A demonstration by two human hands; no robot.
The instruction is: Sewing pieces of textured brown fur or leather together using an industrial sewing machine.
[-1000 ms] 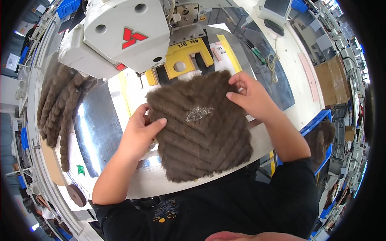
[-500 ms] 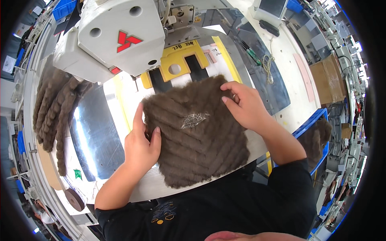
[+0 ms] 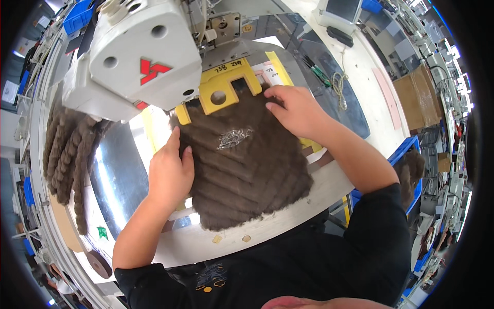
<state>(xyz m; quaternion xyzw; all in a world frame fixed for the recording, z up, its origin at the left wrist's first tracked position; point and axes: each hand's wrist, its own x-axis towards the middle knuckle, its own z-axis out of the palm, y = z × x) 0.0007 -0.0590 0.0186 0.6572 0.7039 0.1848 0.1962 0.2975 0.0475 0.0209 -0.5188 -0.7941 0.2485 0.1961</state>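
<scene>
A brown fur piece (image 3: 247,175) with slanting ridges and a clear shiny patch (image 3: 234,139) at its centre lies in front of a white sewing machine (image 3: 139,56). Its far edge reaches under a yellow plate (image 3: 224,85) with cut-outs. My left hand (image 3: 170,172) grips the left edge, index finger along the side and thumb on the fur; its other fingers are partly hidden. At the far right corner, my right hand (image 3: 293,110) is closed on the fur between thumb and fingers.
Brown fur strips (image 3: 72,154) hang at the left, above a brown roll (image 3: 99,263). Green-handled snips (image 3: 320,74) and a coiled cord (image 3: 338,88) lie at the far right. A blue crate (image 3: 396,152) with more fur and a cardboard box (image 3: 414,105) stand at the right.
Both hands have moved the fur piece away from me and slightly left. Its far edge now sits beneath the yellow plate, covering much of the black strips there.
</scene>
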